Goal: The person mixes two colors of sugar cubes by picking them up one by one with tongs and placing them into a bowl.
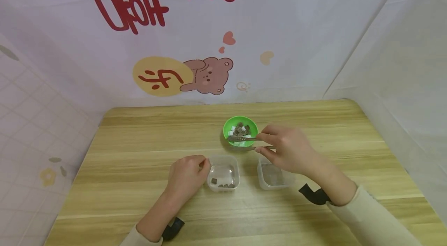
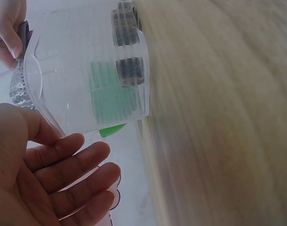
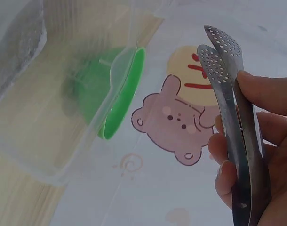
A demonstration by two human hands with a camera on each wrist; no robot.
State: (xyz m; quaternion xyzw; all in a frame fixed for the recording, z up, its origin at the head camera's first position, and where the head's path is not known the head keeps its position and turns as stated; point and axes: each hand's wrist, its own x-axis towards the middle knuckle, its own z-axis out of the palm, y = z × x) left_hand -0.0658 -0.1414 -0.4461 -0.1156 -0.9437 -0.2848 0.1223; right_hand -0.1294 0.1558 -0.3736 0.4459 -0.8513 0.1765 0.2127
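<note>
My left hand (image 1: 188, 174) pinches the rim of a clear plastic container (image 1: 238, 174) between thumb and index finger, its other fingers loosely bent. Several small dark brown cubes (image 2: 130, 71) lie on that container's floor. In my right hand (image 1: 291, 149) is a pair of metal tongs (image 3: 235, 117) with perforated tips. The tips are close together, with nothing visible between them in the right wrist view. They overlap the near part of a green bowl (image 1: 226, 125) in the head view. Brown cubes (image 1: 240, 131) and white cubes (image 1: 231, 133) are mixed in the bowl.
A second clear plastic container (image 1: 276, 187) stands on the right, partly beneath my right hand. Everything sits on a wood-grain table (image 1: 139, 137). Behind it hangs a white cloth (image 1: 297, 63) printed with a bear and red characters.
</note>
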